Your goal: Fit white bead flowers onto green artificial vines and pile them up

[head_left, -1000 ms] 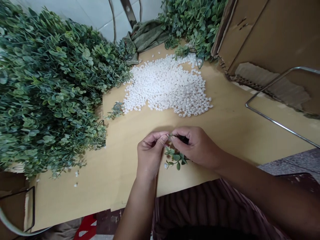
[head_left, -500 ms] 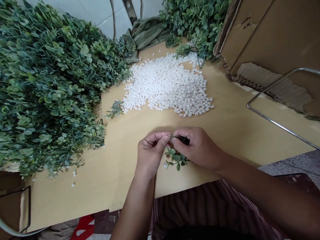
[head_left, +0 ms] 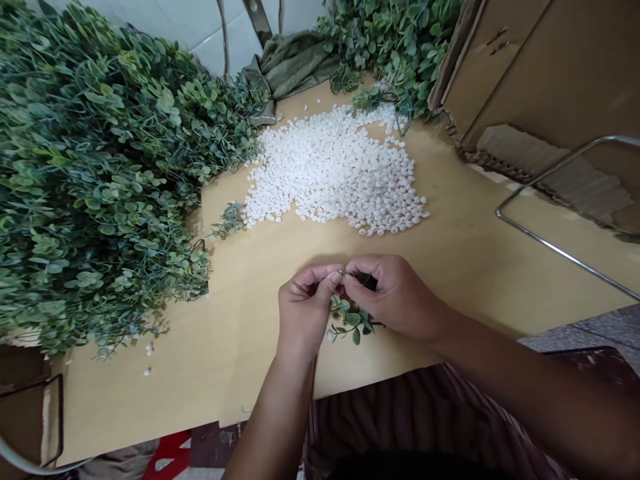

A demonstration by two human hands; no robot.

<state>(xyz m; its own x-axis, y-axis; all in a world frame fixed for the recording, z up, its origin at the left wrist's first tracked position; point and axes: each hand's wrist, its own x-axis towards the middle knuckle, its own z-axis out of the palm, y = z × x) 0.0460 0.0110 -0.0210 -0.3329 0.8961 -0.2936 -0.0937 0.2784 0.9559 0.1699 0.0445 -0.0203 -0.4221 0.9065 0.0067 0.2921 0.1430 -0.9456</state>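
A small green leafy sprig (head_left: pixel 353 319) hangs below my hands, over the near part of the tan board (head_left: pixel 240 313). My right hand (head_left: pixel 387 290) is closed, its thumb and index finger pinching the sprig's stem. The fingertips of my left hand (head_left: pixel 313 293) are pressed together against the same spot, on something too small to make out. The fingertips of both hands nearly touch. A tiny pale piece shows at the sprig's left tip. Beyond my hands lies a wide spread of small white pieces (head_left: pixel 333 170).
A large heap of artificial greenery (head_left: pixel 90 187) covers the left side, with more greenery (head_left: pixel 400 47) at the back. One loose sprig (head_left: pixel 230 220) lies by the white pieces. On the right are a cardboard box (head_left: pixel 530 73) and a bent metal rod (head_left: pixel 560 250).
My left hand has shifted very slightly to the right, closer to the right fingertips. The pinch of both hands and the hanging sprig look nearly the same.
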